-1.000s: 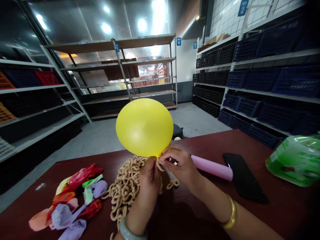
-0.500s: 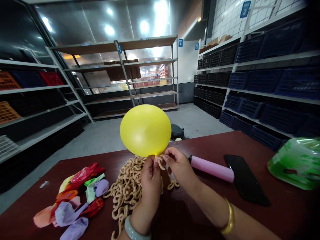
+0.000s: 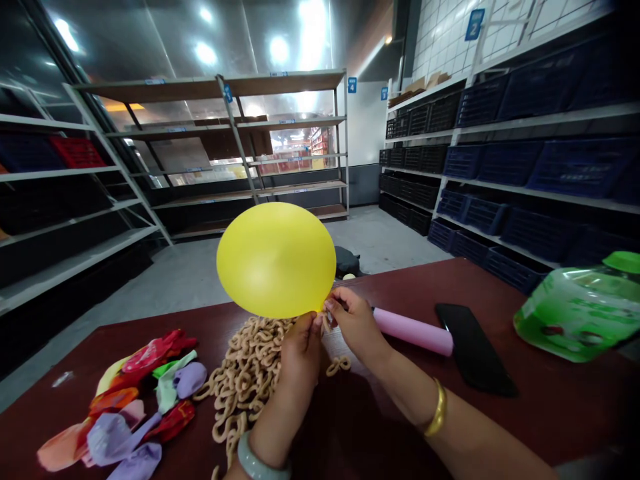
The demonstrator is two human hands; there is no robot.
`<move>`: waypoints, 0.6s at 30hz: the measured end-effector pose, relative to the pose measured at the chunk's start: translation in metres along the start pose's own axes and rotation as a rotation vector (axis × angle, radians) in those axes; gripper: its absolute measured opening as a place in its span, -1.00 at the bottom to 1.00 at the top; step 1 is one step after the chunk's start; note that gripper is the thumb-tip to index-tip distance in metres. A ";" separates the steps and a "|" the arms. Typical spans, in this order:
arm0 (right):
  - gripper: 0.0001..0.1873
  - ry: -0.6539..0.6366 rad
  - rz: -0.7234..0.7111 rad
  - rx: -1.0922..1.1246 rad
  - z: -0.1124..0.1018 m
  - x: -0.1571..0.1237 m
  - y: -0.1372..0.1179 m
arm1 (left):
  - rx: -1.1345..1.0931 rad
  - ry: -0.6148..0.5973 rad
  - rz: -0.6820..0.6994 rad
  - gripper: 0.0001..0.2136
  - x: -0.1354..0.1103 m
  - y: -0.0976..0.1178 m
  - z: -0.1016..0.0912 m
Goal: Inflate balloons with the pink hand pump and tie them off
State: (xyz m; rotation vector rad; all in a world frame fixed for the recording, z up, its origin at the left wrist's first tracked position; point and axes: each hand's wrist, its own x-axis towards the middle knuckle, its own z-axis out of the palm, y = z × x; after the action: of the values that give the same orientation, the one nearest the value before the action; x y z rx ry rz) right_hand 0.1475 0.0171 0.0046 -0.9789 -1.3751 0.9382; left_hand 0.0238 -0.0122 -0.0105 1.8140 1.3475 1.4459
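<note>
An inflated yellow balloon (image 3: 276, 259) is held up above the dark red table (image 3: 550, 413). My left hand (image 3: 301, 348) pinches its neck from below, fingers closed. My right hand (image 3: 353, 320) is closed too, pinching at the neck and a small tan clip right beside the left fingers. Under both hands lies a heap of tan curly plastic clips (image 3: 245, 381), with one loose clip (image 3: 339, 365) by my right wrist.
Several flat, uninflated balloons (image 3: 130, 407) in mixed colours lie at the table's left. A pink hand pump (image 3: 413, 331), a black phone (image 3: 475, 348) and a green plastic bag (image 3: 580, 313) lie to the right. Metal shelving with crates lines both sides of the room.
The balloon and both hands have shifted slightly left and up in view as the head turned; both hands stay pinched at the neck.
</note>
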 end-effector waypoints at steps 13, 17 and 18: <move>-0.73 0.077 0.111 0.136 -0.008 0.017 0.020 | -0.197 -0.049 -0.156 -0.68 -0.001 -0.006 0.009; -0.58 -0.104 0.232 0.156 -0.002 0.011 0.011 | -0.181 0.071 -0.153 -0.72 0.004 -0.010 0.005; -0.57 -0.135 0.275 0.170 0.000 0.009 0.009 | -0.131 0.078 -0.131 -0.74 0.005 -0.012 0.004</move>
State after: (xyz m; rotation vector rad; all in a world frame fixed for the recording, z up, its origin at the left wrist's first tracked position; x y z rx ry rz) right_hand 0.1476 0.0285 -0.0012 -1.0043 -1.2661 1.3262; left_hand 0.0222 -0.0018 -0.0187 1.5724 1.3484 1.5114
